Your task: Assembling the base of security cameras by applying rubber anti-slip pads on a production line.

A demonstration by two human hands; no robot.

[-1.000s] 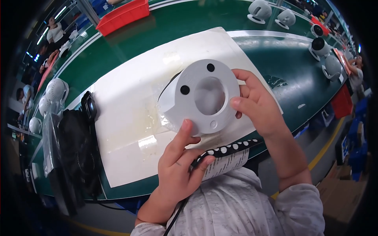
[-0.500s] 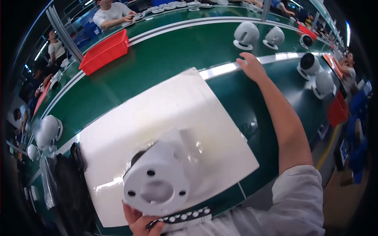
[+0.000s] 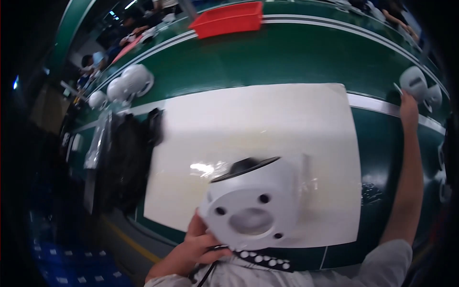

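Gripping the white housing (image 3: 256,203) w/ your left hand (image 3: 193,246), fingers curled on its lower edge, low over the white mat (image 3: 267,124). Right hand (image 3: 408,103) touches a white dome (image 3: 414,81) far right; grip unclear. Steady both

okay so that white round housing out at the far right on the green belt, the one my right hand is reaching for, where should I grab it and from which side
Judging by its shape, take the white housing around its rounded body, coming from the near side, where your right hand already is. The dome looks smooth and offers no handle, so spread the fingers across its widest part. Another similar housing sits close on its right, which leaves little room there. Your left hand holds the big housing.
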